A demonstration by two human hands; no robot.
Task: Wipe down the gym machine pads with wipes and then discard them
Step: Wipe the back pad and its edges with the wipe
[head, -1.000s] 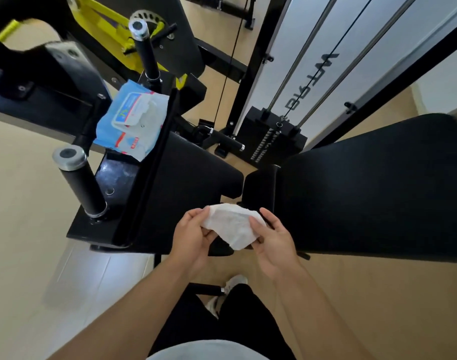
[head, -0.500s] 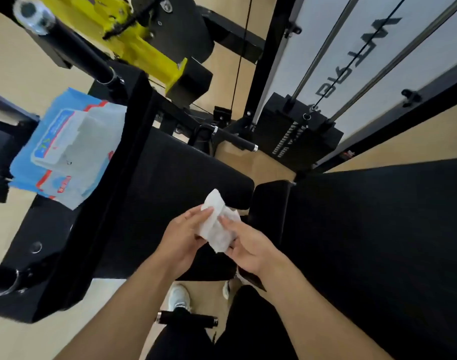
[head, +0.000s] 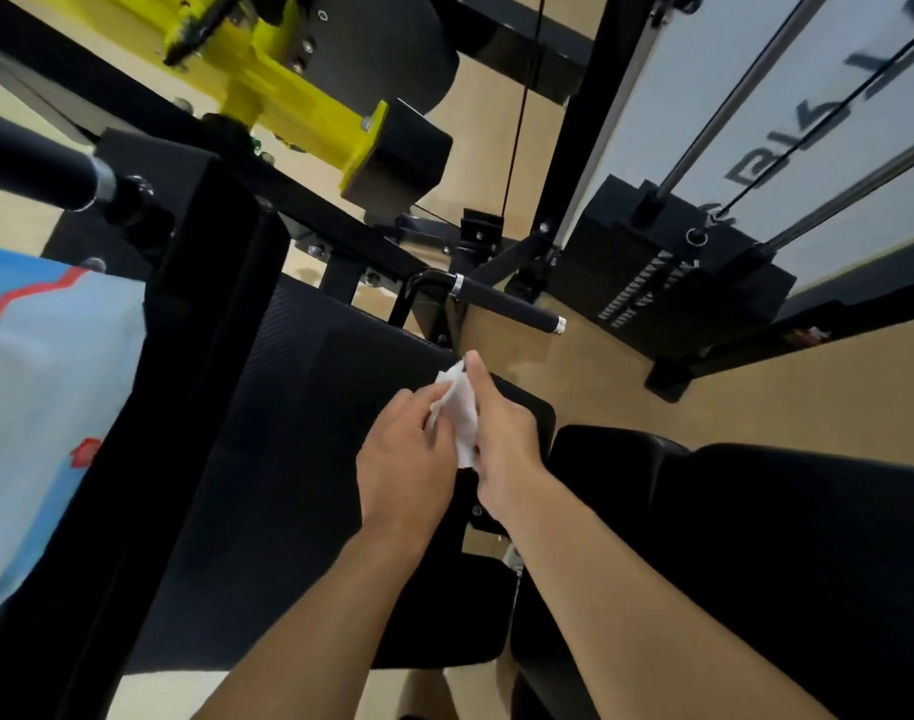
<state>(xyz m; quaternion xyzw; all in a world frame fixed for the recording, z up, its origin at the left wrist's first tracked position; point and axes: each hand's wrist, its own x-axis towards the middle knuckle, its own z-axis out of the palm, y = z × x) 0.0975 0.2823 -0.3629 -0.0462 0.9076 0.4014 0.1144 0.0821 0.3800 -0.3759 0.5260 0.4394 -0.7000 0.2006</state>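
A: What are the hands doing?
B: Both are pinching one white wipe between them. The left hand is gripping its lower left edge with curled fingers. The right hand is clamping the right side, with one finger lying straight along the top edge.

A: Where's the wipe sitting?
B: It's hanging in the air, bunched and folded, just above the far right corner of the seat pad. Can't tell if it's touching the pad.

A: Other pads?
B: A second black pad is lying to the right of the hands, with a narrow gap between it and the seat pad.

A: Wipes pack?
B: The blue wipes pack is sitting at the left edge, resting on the machine frame beside the seat pad's left side. It's blurred and the label is unreadable.

A: Further out?
B: A black handle grip is sticking out just past the seat pad's far edge. The weight stack is standing beyond that to the right, with a yellow bracket up at the far left.
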